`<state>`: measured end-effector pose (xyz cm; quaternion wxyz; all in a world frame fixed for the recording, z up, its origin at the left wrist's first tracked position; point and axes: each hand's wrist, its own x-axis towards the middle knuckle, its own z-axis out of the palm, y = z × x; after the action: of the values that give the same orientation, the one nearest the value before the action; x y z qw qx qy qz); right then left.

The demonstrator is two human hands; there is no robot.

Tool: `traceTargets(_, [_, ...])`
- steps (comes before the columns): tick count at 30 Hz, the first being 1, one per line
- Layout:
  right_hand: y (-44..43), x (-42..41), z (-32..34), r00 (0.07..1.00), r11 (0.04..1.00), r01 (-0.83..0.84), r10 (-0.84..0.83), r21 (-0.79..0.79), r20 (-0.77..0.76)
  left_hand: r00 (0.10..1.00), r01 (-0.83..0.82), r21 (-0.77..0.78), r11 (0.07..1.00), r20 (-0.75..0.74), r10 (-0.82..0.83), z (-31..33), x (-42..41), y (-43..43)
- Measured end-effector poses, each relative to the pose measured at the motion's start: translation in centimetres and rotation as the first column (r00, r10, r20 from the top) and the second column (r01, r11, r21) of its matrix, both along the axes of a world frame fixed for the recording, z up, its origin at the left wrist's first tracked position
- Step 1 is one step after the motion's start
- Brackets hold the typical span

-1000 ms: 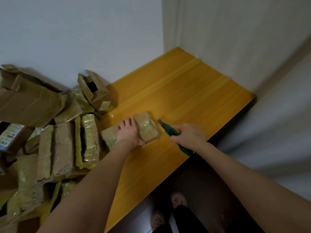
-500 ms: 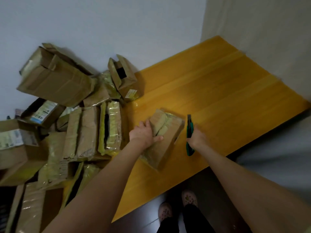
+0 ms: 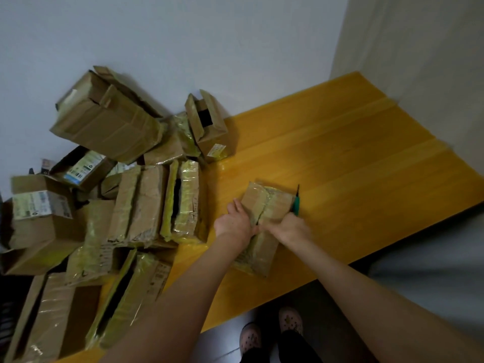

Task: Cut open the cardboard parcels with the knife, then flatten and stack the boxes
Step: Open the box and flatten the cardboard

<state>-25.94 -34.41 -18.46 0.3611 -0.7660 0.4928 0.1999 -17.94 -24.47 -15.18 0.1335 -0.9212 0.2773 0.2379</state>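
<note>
A small cardboard parcel (image 3: 272, 205) wrapped in yellowish tape lies on the wooden table (image 3: 340, 158), near its front edge. A split runs along the parcel's top. My left hand (image 3: 234, 224) holds the parcel's left half, fingers along its side and thumb at the split. My right hand (image 3: 290, 227) rests on the right half and grips the green-handled knife (image 3: 296, 204), whose blade points away from me past the parcel's right edge.
A heap of opened and taped cardboard boxes (image 3: 136, 205) covers the table's left part, reaching the wall. An open small box (image 3: 209, 132) stands at the back of the heap. Bare tabletop extends right of the parcel. My feet (image 3: 272, 334) show below the table edge.
The view has swung left and down. My right hand, with the knife, moved from beside the parcel onto its right half. My left hand shifted toward the split in the top.
</note>
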Motion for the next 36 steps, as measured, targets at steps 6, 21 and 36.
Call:
traceTargets(6, [0.6,0.2,-1.3,0.991,0.985,0.128,-0.133,0.115,0.035,0.995,0.096,-0.051,0.994,0.017,-0.095,0.6,0.1,-0.8])
traceTargets(21, [0.4,-0.6,-1.4,0.976,0.972,0.203,-0.21,0.116,0.051,0.947,-0.03,-0.245,0.969,-0.316,-0.05,1.3,3.3,0.5])
traceTargets(36, [0.4,0.8,0.6,0.929,0.936,0.339,-0.349,0.101,0.119,0.992,0.044,-0.202,0.978,-0.111,-0.068,2.2,0.0,0.1])
